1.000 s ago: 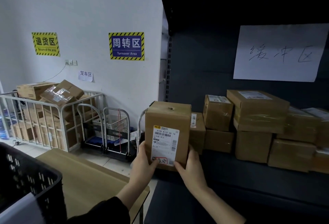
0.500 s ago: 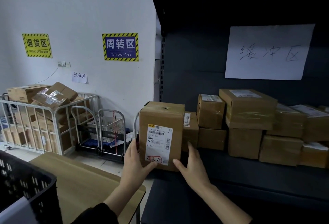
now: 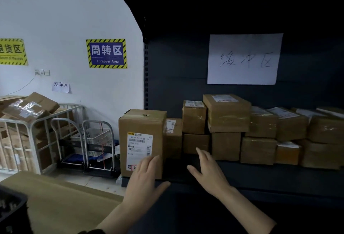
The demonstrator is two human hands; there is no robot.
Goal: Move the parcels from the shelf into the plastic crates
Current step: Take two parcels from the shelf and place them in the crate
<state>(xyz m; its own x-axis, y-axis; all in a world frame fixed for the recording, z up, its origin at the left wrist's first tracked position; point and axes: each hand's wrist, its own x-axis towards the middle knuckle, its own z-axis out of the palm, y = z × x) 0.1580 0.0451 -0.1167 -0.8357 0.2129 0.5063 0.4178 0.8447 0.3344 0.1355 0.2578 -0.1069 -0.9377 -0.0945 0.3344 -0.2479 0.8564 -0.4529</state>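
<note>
A tall brown parcel with a white barcode label stands upright at the left end of the dark shelf. My left hand lies flat against the lower front of this parcel, fingers straight, without gripping it. My right hand hovers open over the shelf board, a little to the right of the parcel and apart from it. Several taped brown parcels are stacked in two layers along the back of the shelf. A corner of a black plastic crate shows at the bottom left.
A wooden table top lies between the crate and the shelf. Against the white wall stand a metal cage trolley full of cartons and two folded hand carts. A handwritten paper sign hangs on the shelf's back panel.
Both hands have come off the tall parcel's sides. The right hand has moved right, away from it, and the left hand has slid onto its front. The parcel stands on the shelf.
</note>
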